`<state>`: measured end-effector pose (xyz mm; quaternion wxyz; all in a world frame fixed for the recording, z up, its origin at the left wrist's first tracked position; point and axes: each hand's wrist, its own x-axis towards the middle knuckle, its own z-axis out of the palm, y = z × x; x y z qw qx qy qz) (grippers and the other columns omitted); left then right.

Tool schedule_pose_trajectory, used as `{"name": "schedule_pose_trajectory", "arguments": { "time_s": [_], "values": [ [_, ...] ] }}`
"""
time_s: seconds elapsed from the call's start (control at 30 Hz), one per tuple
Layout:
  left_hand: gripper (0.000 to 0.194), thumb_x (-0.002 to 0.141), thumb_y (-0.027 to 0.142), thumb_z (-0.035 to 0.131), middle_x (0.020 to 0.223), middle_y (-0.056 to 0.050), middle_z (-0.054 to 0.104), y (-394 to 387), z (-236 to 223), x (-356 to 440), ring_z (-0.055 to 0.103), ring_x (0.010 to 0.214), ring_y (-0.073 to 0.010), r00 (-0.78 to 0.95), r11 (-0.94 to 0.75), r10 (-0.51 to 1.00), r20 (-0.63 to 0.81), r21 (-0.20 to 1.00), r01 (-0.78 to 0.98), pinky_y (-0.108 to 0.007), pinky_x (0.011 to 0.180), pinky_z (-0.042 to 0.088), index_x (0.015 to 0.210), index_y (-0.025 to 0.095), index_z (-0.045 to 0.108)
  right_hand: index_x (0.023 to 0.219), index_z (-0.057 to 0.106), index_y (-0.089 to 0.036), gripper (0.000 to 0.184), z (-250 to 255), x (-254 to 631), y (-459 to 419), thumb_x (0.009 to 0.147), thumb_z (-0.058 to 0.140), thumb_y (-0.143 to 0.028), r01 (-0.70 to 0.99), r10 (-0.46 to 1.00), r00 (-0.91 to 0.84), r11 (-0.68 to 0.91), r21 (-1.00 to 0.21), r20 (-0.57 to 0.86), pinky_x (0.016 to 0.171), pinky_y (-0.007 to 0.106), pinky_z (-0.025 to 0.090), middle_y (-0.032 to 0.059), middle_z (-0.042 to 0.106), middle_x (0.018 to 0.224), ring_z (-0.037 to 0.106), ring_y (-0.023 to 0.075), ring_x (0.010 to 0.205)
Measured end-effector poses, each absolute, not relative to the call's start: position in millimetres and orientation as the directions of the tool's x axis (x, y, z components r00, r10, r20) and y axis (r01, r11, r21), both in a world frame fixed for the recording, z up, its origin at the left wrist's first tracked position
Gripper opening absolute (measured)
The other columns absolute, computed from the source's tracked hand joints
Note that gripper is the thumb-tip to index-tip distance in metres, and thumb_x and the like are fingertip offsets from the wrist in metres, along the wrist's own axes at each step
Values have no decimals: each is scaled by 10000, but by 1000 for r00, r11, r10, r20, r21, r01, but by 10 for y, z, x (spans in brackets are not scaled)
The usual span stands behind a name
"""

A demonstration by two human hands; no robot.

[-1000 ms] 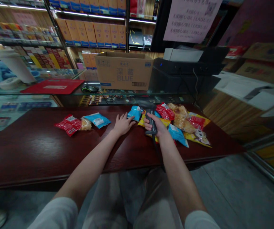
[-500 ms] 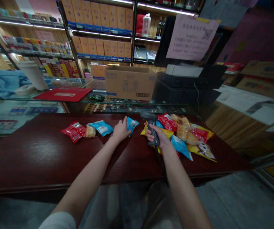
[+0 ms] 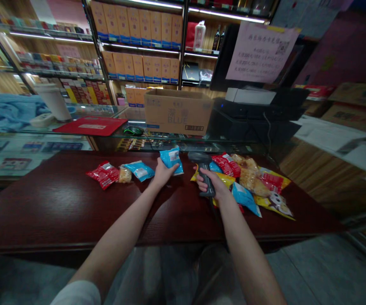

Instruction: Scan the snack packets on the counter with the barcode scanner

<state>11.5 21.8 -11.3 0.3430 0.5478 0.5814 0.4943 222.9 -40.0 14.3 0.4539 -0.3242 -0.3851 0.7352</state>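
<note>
My left hand (image 3: 164, 171) grips a blue snack bag (image 3: 171, 158) over the middle of the dark wooden table (image 3: 62, 212), with the bag's white label facing up toward me. In my right hand (image 3: 211, 182) is a black barcode scanner (image 3: 203, 167), my fingers wrapped round its handle and its head pointing left. Left of my left hand lie another blue snack bag (image 3: 139, 170), a small clear packet of tan food (image 3: 125, 174) and a red snack bag (image 3: 105, 174). Behind and right of the scanner is a heap of red, blue, yellow and clear snack bags (image 3: 248, 173).
A glass counter behind the table carries a cardboard box (image 3: 179, 112), a red mat (image 3: 90, 126), a mouse (image 3: 133, 131) and a white cup (image 3: 54, 101). A dark monitor with a paper notice (image 3: 262, 53) stands at the right. The scanner's cable hangs toward the table's front edge.
My left hand has lifted and turned the blue bag, so its label now shows above my fingers. My right hand keeps the scanner in nearly the same place. The view has shifted slightly.
</note>
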Motion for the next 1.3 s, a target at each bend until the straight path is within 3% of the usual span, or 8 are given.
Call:
{"name": "schedule_pose_trajectory", "arguments": {
  "time_s": [0.13, 0.53, 0.77, 0.87, 0.97, 1.07, 1.2, 1.3],
  "values": [
    [425, 762, 316, 687, 1153, -118, 638, 240, -169, 134, 627, 1111, -249, -78, -125, 987, 137, 982, 143, -401, 1016, 445, 1043, 213, 386, 1071, 558, -194, 419, 156, 2204, -421, 762, 757, -394, -398, 917, -372, -294, -869, -140, 369, 165, 271, -100, 481, 569, 367, 40, 378],
    [368, 739, 263, 643, 1087, -94, 635, 246, -167, 98, 626, 1045, -232, -14, -135, 990, 142, 968, 213, -400, 1004, 457, 1023, 190, 421, 1054, 571, -178, 442, 137, 2144, -443, 719, 788, -370, -346, 929, -338, -271, -898, -150, 368, 176, 274, -109, 476, 556, 356, 34, 373],
    [427, 750, 279, 634, 1145, -124, 651, 237, -128, 76, 623, 1086, -247, -13, -137, 989, 147, 950, 280, -386, 1000, 465, 1120, 153, 461, 971, 551, -197, 450, 142, 2114, -470, 678, 820, -407, -315, 922, -355, -272, -909, -153, 367, 172, 292, -117, 481, 550, 374, 35, 373],
    [574, 777, 273, 608, 1210, -175, 654, 216, -95, 58, 636, 1110, -276, 20, -156, 987, 161, 905, 397, -405, 1001, 470, 1294, 93, 434, 1002, 558, -193, 450, 158, 2118, -474, 688, 812, -392, -338, 923, -356, -272, -901, -145, 371, 169, 284, -114, 479, 557, 367, 32, 378],
    [781, 818, 280, 575, 1282, -230, 632, 151, -37, 38, 635, 1160, -328, 12, -153, 983, 185, 776, 612, -446, 1006, 468, 1497, 43, 270, 1064, 560, -197, 478, 172, 2137, -472, 697, 799, -388, -356, 915, -377, -286, -890, -144, 366, 169, 268, -114, 479, 557, 346, 34, 375],
    [813, 849, 281, 539, 1343, -316, 568, 43, 46, 18, 557, 1264, -417, -81, -87, 952, 296, 512, 855, -542, 1030, 428, 1542, -11, 230, 1097, 549, -214, 482, 185, 2153, -473, 714, 788, -383, -364, 908, -392, -298, -882, -145, 362, 169, 251, -114, 478, 561, 335, 36, 371],
    [655, 880, 198, 486, 1572, -265, 350, -80, 108, 24, 279, 1491, -385, 90, -197, 858, 505, 161, 967, -580, 1189, 195, 1519, 83, 401, 1110, 542, -216, 455, 195, 2158, -477, 746, 765, -376, -360, 903, -404, -305, -882, -147, 368, 171, 243, -110, 472, 568, 338, 40, 374],
    [480, 949, 306, 426, 1517, -188, 475, -101, 52, 53, 336, 1464, -359, 284, -333, 882, 377, 72, 940, -609, 1205, 117, 1371, 169, 610, 1105, 540, -210, 447, 191, 2159, -474, 754, 762, -375, -355, 902, -404, -311, -882, -155, 371, 172, 247, -107, 471, 572, 340, 41, 379]
  ]
}}
